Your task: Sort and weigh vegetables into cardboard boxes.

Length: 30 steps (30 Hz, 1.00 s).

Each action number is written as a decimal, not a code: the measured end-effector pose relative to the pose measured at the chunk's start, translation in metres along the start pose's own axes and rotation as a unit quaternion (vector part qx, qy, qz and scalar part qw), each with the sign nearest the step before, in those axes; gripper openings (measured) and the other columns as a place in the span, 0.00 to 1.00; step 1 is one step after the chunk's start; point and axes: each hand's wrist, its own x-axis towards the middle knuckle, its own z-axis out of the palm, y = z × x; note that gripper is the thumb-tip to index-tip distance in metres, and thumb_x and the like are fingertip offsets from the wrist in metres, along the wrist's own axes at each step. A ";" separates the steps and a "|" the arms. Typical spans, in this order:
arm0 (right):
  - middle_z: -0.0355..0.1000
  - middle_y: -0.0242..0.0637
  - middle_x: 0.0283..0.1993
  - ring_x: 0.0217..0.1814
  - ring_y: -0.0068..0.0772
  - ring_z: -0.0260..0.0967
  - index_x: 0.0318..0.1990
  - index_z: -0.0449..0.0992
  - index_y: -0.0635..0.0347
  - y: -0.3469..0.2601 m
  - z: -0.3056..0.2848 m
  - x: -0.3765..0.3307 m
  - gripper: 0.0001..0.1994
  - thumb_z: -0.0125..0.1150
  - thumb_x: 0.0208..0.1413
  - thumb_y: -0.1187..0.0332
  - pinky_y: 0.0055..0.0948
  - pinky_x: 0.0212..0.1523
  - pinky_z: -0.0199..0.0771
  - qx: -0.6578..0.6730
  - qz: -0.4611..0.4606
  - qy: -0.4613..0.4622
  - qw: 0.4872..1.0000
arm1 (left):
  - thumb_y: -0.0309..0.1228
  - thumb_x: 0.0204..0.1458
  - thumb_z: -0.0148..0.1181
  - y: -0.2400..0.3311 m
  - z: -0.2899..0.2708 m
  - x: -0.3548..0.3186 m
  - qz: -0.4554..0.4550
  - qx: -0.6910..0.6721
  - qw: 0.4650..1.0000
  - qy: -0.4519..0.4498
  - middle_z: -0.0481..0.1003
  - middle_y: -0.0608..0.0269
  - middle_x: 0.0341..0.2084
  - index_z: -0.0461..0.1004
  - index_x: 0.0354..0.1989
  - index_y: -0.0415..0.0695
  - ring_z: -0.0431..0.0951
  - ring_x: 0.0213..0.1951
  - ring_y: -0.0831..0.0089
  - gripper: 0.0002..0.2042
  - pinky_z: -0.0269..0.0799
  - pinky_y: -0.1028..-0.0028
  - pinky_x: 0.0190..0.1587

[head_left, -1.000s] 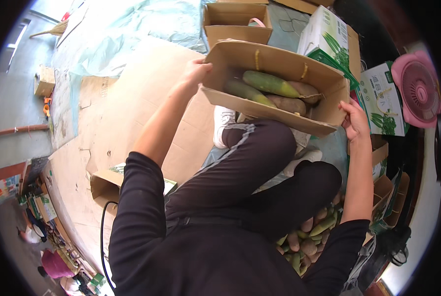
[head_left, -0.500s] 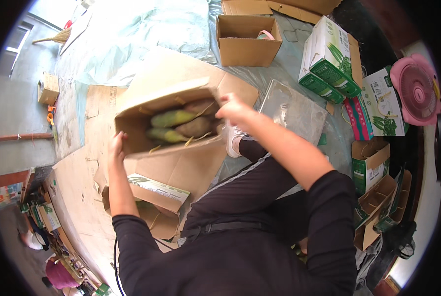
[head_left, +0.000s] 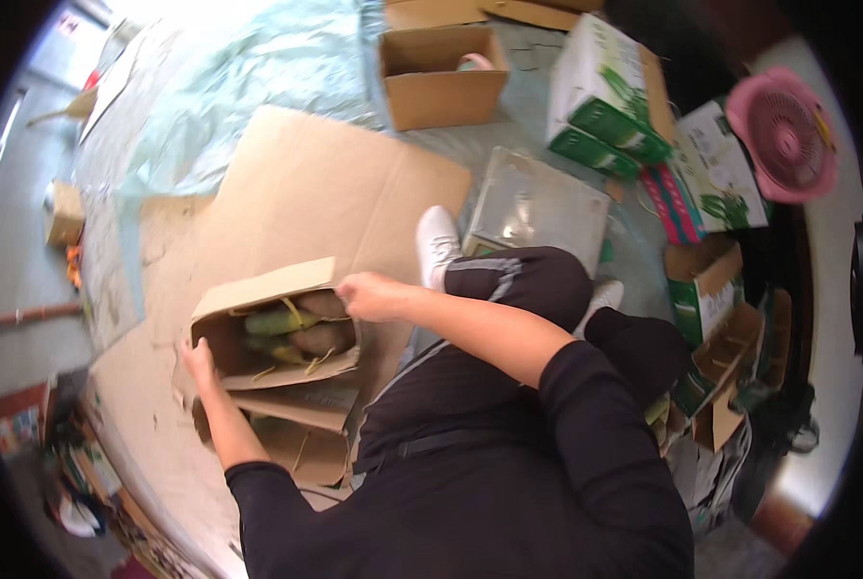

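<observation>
Between my hands is an open cardboard box (head_left: 275,282), its opening turned toward me. Inside lie several long, thick green and brownish vegetables (head_left: 301,326), blurred, their kind unclear. Yellowish cord handles show along the box's long walls. My left hand (head_left: 198,362) grips the left end of the box, and my right hand (head_left: 374,296) grips its right end near the upper corner. Just below it, partly covered, stands a second open box (head_left: 301,449) with its flap up; what it holds is mostly hidden.
A flat cardboard sheet (head_left: 287,179) covers the floor ahead. An open brown box (head_left: 446,99) stands at the far side, white-green cartons (head_left: 610,87) to its right. A pink fan (head_left: 787,135) and open boxes (head_left: 726,352) line the right. My legs extend beside a grey flat panel (head_left: 538,207).
Both hands have brought the box of vegetables nearer to me and to the left, down beside the second open box. My view has also shifted somewhat.
</observation>
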 end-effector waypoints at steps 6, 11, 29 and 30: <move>0.75 0.44 0.37 0.42 0.36 0.72 0.46 0.73 0.67 -0.042 -0.081 -0.048 0.17 0.49 0.46 0.72 0.30 0.44 0.70 0.028 -0.112 0.112 0.987 | 0.31 0.44 0.61 0.179 0.022 -0.065 0.380 0.021 0.923 -0.060 0.70 0.52 0.48 0.71 0.49 0.42 0.66 0.54 0.56 0.21 0.60 0.60 0.56; 0.75 0.38 0.35 0.37 0.27 0.72 0.44 0.73 0.67 -0.031 -0.163 -0.136 0.14 0.53 0.50 0.71 0.25 0.41 0.71 0.094 -0.104 0.230 0.963 | 0.39 0.46 0.62 0.328 0.051 -0.206 0.477 0.170 0.807 -0.304 0.68 0.67 0.52 0.71 0.50 0.56 0.63 0.57 0.66 0.20 0.48 0.46 0.62; 0.74 0.32 0.38 0.34 0.18 0.68 0.48 0.71 0.60 0.192 -0.115 -0.445 0.13 0.53 0.56 0.68 0.19 0.30 0.67 0.308 0.053 0.707 0.634 | 0.35 0.52 0.53 0.199 0.156 -0.222 0.580 0.557 0.526 -0.277 0.67 0.63 0.51 0.73 0.48 0.51 0.66 0.54 0.62 0.15 0.61 0.55 0.50; 0.74 0.32 0.37 0.33 0.19 0.68 0.47 0.72 0.60 0.206 -0.103 -0.440 0.12 0.53 0.56 0.68 0.20 0.29 0.67 0.328 0.075 0.705 0.625 | 0.34 0.53 0.53 0.186 0.158 -0.213 0.612 0.544 0.512 -0.259 0.69 0.63 0.49 0.74 0.46 0.49 0.68 0.52 0.66 0.13 0.64 0.58 0.48</move>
